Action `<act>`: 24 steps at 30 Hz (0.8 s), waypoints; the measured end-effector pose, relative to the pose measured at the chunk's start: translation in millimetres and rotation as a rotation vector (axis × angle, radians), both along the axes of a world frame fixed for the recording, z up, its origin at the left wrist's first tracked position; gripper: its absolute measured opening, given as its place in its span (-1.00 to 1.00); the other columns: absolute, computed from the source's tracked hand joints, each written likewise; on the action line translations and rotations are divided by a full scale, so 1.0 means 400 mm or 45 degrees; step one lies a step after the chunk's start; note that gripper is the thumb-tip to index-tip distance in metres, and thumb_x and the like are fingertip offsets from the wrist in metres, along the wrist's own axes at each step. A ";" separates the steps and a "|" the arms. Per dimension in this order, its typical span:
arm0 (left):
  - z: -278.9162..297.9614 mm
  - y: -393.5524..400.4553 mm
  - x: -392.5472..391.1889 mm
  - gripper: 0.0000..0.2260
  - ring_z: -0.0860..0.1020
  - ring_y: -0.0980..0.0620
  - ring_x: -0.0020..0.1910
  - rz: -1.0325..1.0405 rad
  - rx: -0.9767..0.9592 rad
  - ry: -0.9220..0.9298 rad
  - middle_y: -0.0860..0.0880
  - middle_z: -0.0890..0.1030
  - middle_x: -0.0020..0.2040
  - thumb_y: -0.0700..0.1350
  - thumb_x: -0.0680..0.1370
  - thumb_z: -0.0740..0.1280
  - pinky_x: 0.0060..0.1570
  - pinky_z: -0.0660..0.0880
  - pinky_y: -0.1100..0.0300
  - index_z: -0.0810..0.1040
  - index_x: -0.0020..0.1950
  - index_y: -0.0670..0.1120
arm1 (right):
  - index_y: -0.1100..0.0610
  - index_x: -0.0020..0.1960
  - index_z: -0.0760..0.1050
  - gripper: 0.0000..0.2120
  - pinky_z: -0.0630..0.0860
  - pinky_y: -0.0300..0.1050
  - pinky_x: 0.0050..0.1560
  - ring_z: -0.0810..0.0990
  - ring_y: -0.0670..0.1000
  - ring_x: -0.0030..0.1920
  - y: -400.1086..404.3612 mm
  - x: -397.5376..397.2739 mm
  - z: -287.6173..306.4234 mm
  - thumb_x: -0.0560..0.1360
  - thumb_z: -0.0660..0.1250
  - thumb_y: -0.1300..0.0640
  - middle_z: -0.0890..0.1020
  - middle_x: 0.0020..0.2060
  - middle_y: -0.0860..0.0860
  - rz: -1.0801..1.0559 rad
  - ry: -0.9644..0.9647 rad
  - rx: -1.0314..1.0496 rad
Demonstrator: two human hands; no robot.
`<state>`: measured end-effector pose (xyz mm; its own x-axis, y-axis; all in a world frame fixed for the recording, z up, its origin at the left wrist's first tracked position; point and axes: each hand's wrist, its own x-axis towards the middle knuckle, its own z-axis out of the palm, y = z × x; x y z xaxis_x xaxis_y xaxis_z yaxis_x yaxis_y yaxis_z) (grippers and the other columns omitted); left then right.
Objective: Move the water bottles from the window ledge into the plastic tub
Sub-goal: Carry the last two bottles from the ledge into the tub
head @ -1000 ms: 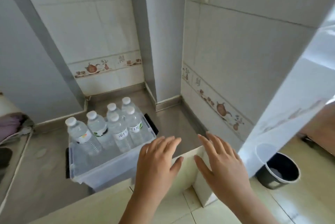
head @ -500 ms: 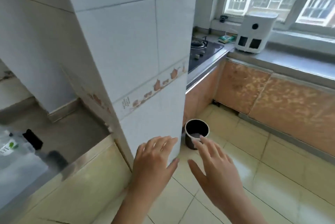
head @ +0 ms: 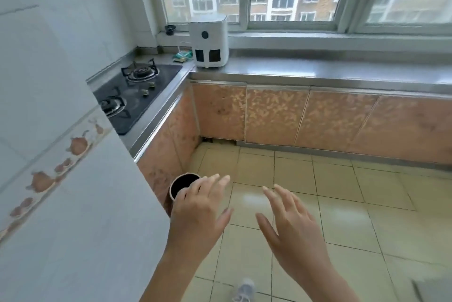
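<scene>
Both my hands are raised in front of me over the tiled floor, empty, with fingers spread. My left hand [head: 200, 211] is near the corner of the white tiled pillar; my right hand [head: 291, 223] is just to its right. The window ledge [head: 318, 38] runs below the window at the top, and the part in view shows no water bottles. The plastic tub is out of view.
A white tiled pillar [head: 61, 179] fills the left. A gas hob [head: 135, 92] sits on the steel counter [head: 318, 71], with a white appliance [head: 209, 41] in the corner. A dark bin [head: 182, 185] stands on the floor by the cabinets [head: 293, 118]. A shoe [head: 243, 289] shows below.
The view has swung right, from the tub of bottles past the pillar to the kitchen counter and window. Both hands stay empty and spread in front of me.
</scene>
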<state>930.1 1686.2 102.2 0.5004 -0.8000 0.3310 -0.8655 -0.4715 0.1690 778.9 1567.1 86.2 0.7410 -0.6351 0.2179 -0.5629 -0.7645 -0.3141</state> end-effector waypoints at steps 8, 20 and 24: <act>-0.034 -0.408 0.105 -0.49 0.60 -0.03 0.17 -0.303 -0.051 0.024 0.01 0.64 0.21 0.21 0.47 0.19 0.02 0.54 0.02 0.57 0.30 -0.02 | 0.01 0.33 0.41 -0.52 0.55 0.03 0.08 0.54 0.10 0.24 -0.308 0.036 0.010 0.50 0.08 -0.16 0.56 0.24 0.03 -0.350 0.025 -0.058; -0.028 -0.937 0.081 -0.48 0.60 0.01 0.16 -0.699 0.030 0.035 0.08 0.64 0.20 0.25 0.45 0.19 0.06 0.53 0.07 0.58 0.29 0.04 | 0.00 0.34 0.42 -0.51 0.53 0.01 0.06 0.53 0.06 0.25 -0.696 -0.019 0.005 0.50 0.07 -0.17 0.54 0.27 0.00 -0.719 0.035 -0.024; -0.040 -1.150 0.006 -0.49 0.60 0.00 0.18 -0.785 0.039 0.049 0.07 0.63 0.21 0.23 0.45 0.20 0.07 0.53 0.05 0.57 0.30 0.04 | 0.01 0.33 0.43 -0.51 0.53 -0.02 0.08 0.54 0.06 0.23 -0.874 -0.088 -0.012 0.49 0.09 -0.17 0.54 0.26 0.00 -0.792 0.027 -0.023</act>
